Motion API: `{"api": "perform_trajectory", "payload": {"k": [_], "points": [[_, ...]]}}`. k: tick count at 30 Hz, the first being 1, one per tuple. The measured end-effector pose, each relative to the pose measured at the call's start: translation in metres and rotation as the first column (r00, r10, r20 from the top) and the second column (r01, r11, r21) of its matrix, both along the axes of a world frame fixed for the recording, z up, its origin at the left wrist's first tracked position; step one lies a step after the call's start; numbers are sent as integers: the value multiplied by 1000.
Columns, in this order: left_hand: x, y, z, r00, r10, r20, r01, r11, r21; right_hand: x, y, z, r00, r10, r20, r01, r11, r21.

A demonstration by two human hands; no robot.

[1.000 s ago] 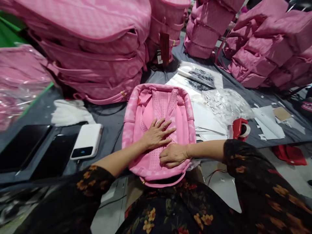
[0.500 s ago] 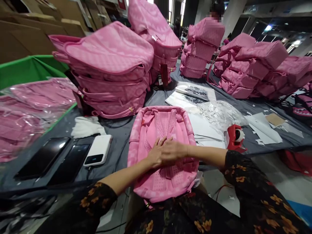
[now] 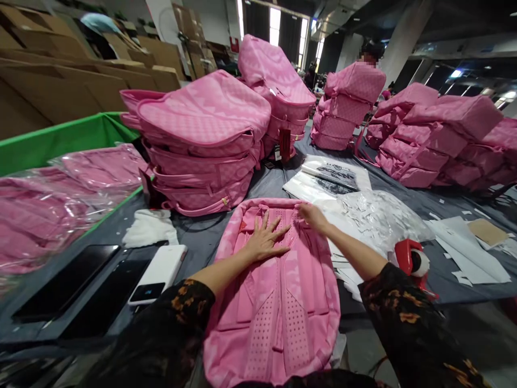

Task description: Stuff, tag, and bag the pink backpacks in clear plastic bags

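Observation:
A pink backpack (image 3: 319,280) lies in front of me with its straps upward, its lower end against my lap. My left hand (image 3: 264,242) rests flat on the upper back panel, fingers spread. At the top right corner my right hand (image 3: 311,215) is closed, its fingertips at the backpack's upper edge; just which part they pinch is partly hidden. Two perforated shoulder straps (image 3: 297,328) run down the middle of the bag.
Left are two dark phones (image 3: 67,280), a white power bank (image 3: 157,275), a white cloth (image 3: 149,227) and a green-sided bin (image 3: 60,137) of bagged backpacks. Stacked pink backpacks (image 3: 202,118) stand behind. Right lie plastic bags (image 3: 375,215), paper sheets (image 3: 470,250) and a red tape dispenser (image 3: 410,258).
My hands, earlier together over the backpack's middle, are now apart: the left is spread flat, the right is at the top right edge. The straps now lie extended down the bag. The view has shifted.

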State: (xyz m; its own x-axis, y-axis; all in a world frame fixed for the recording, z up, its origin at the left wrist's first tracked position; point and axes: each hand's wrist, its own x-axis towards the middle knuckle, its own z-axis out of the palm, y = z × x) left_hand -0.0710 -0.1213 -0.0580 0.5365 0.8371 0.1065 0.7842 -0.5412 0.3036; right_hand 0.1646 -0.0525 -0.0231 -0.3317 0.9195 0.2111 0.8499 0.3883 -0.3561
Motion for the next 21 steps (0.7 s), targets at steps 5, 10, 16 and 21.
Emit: {"api": "perform_trajectory", "payload": {"k": [5,10,16,21], "points": [[-4,-5,-7,1000,16,23,-17,999,35,44,94,11,955,-288,-76,285,957,-52],[-10,-1,-19,1000,2,29,-4,996,84,59,134,-39,870,-484,-93,467,870,-155],[-12,-1,-24,1000,13,-4,-12,995,100,75,158,-56,810,-552,-198,504,828,-248],[-11,0,-23,1000,15,1,-15,995,102,86,162,-32,771,-554,-314,517,833,-199]]}}
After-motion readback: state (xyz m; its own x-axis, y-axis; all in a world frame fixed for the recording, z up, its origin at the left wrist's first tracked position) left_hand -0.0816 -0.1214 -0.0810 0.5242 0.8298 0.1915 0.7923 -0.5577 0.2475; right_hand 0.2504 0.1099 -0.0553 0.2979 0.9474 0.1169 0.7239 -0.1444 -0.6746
